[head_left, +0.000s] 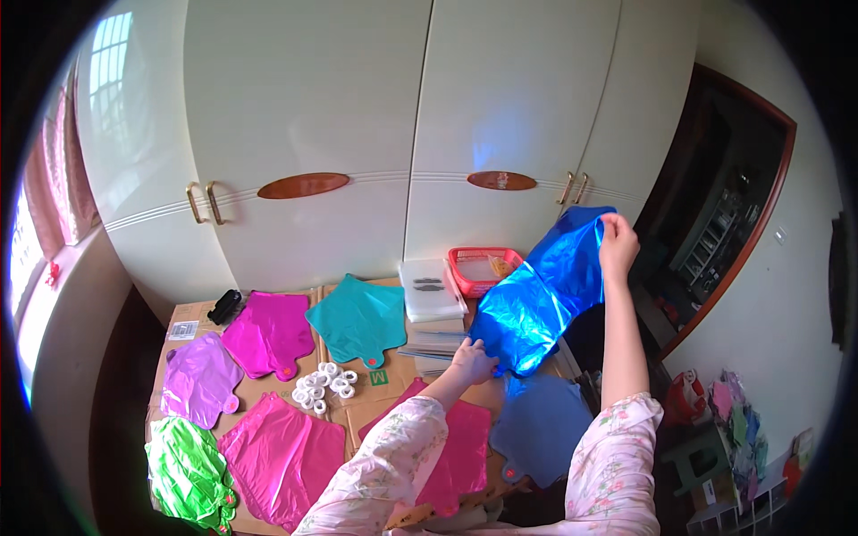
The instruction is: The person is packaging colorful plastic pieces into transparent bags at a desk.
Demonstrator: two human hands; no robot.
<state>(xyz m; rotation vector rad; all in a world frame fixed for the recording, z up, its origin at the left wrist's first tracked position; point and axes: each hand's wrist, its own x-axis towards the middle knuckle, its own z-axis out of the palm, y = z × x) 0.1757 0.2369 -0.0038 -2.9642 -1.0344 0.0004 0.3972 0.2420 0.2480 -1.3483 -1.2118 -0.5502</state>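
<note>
A shiny blue foil balloon, flat and uninflated, is stretched between my hands above the right side of the cardboard-covered table. My right hand is raised and pinches its upper right corner. Lower down, my left hand has its fingers closed at the balloon's lower left edge, beside a stack of cards. Beneath the balloon lies a dull blue flat balloon. My left forearm partly covers a pink balloon.
More flat balloons lie leftward: teal, magenta, purple, green and pink. White ribbon rolls sit between them. Clear plastic bags and a red basket stand before a white wardrobe.
</note>
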